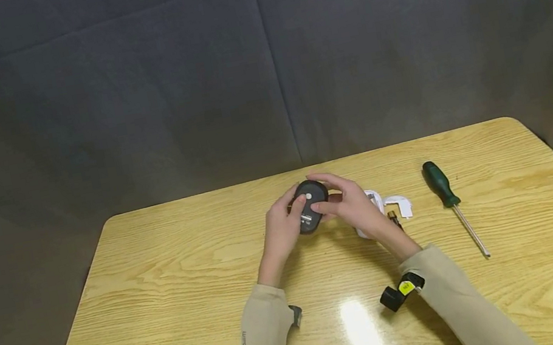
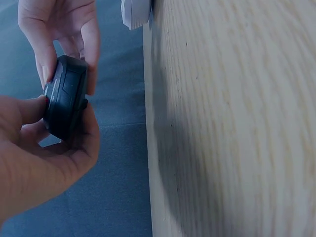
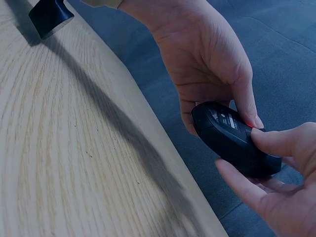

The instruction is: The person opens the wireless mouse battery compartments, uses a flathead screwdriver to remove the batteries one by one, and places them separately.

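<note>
The left hand [image 1: 281, 219] and right hand [image 1: 353, 203] pinch a computer mouse [image 1: 308, 214], probably light, stiff and smooth, best held by its sides.

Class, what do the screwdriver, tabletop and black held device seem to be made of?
Screwdriver: shaft probably metal, from its silvery shine; green handle perhaps plastic, looking smooth.
Tabletop: glossy wood or wood-look laminate, given its grain and bright reflection.
Black device: probably matt plastic, from its seams and low glare.
</note>
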Motion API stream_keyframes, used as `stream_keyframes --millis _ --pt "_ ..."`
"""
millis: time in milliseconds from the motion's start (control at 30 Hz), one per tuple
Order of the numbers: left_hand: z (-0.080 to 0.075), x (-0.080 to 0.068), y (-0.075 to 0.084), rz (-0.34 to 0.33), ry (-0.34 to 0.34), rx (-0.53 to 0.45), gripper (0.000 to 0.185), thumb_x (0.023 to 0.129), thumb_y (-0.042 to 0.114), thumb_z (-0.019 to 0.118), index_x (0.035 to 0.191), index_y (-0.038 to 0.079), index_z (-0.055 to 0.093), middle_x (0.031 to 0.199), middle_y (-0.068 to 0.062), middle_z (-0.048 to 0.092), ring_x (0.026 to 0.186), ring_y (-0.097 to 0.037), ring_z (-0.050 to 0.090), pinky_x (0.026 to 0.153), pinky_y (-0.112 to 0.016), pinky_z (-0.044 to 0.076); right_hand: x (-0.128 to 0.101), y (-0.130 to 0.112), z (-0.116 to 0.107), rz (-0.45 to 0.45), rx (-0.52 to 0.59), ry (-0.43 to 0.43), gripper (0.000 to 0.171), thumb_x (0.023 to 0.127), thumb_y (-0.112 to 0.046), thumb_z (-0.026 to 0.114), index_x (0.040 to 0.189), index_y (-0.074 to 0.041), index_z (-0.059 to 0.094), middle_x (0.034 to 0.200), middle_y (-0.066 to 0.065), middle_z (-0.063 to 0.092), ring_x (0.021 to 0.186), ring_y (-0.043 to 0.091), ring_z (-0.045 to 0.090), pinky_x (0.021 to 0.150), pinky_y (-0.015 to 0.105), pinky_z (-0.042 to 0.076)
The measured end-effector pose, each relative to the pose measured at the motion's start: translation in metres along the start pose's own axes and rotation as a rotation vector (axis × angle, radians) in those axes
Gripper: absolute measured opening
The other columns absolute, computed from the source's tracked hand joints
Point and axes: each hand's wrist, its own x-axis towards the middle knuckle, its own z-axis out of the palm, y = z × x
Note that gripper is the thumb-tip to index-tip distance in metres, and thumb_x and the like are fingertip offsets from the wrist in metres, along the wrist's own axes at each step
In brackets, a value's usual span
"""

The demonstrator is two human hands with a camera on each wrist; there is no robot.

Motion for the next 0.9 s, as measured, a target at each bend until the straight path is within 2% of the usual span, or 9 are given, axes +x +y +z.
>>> stream_keyframes --millis 200,367,467,600,700,800,900 --pt "0.0 0.0 0.001 -0.016 -0.014 0.017 0.042 0.11 0.021 0.05 0.147 0.0 0.056 0.126 -0.021 0.067 0.102 -0.032 0.064 0.086 -0.044 0.055 0.0 0.002 0.0 -0.003 -0.003 0.021 0.058 0.096 0.005 0.067 0.151 0.001 0.048 0.127 0.029 0.055 0.105 0.036 0.068 0.084 0.051 0.059" --pt "0.0 0.0 0.002 -0.02 -0.029 0.029 0.041 0.11 0.019 0.05 0.145 -0.001 0.057 0.123 -0.02 0.067 0.102 -0.029 0.064 0.085 -0.042 0.055 -0.001 0.003 0.001 0.011 -0.016 0.04 0.056 0.097 0.004 0.066 0.151 -0.001 0.05 0.126 0.029 0.057 0.102 0.035 0.07 0.082 0.05 0.06" --pt "-0.001 -0.001 0.003 -0.021 -0.046 0.062 0.04 0.109 0.016 0.05 0.143 -0.002 0.058 0.122 -0.021 0.069 0.103 -0.029 0.064 0.085 -0.043 0.055 -0.002 0.002 0.0 0.03 0.013 0.079 0.055 0.101 0.0 0.062 0.153 -0.002 0.046 0.113 0.029 0.065 0.084 0.033 0.073 0.076 0.053 0.06" --pt "-0.003 -0.001 0.004 -0.019 -0.076 0.085 0.04 0.109 0.019 0.05 0.142 -0.002 0.059 0.122 -0.021 0.069 0.106 -0.03 0.065 0.088 -0.044 0.054 -0.002 0.001 -0.005 0.038 0.044 0.179 0.056 0.103 -0.003 0.059 0.156 -0.003 0.041 0.09 0.025 0.071 0.062 0.026 0.072 0.069 0.055 0.06" --pt "-0.003 -0.001 0.006 -0.03 -0.082 0.08 0.041 0.11 0.022 0.05 0.143 -0.001 0.059 0.124 -0.022 0.068 0.107 -0.03 0.065 0.089 -0.045 0.054 0.0 0.001 -0.008 0.03 0.033 0.243 0.056 0.1 -0.003 0.063 0.154 -0.003 0.045 0.095 0.023 0.073 0.066 0.017 0.072 0.072 0.05 0.061" --pt "-0.004 -0.001 0.005 -0.052 -0.072 0.082 0.041 0.11 0.022 0.05 0.143 0.0 0.059 0.124 -0.023 0.068 0.108 -0.031 0.065 0.091 -0.046 0.054 0.002 0.003 -0.011 0.015 0.021 0.294 0.051 0.099 -0.001 0.065 0.148 -0.001 0.05 0.105 0.027 0.072 0.075 0.01 0.072 0.078 0.043 0.061" --pt "-0.005 0.0 0.003 -0.07 -0.058 0.086 0.041 0.11 0.022 0.051 0.143 0.001 0.059 0.124 -0.023 0.068 0.108 -0.031 0.065 0.091 -0.045 0.054 0.003 0.004 -0.013 0.005 0.02 0.337 0.045 0.098 0.003 0.065 0.141 0.003 0.056 0.106 0.031 0.07 0.076 0.008 0.071 0.078 0.039 0.061"
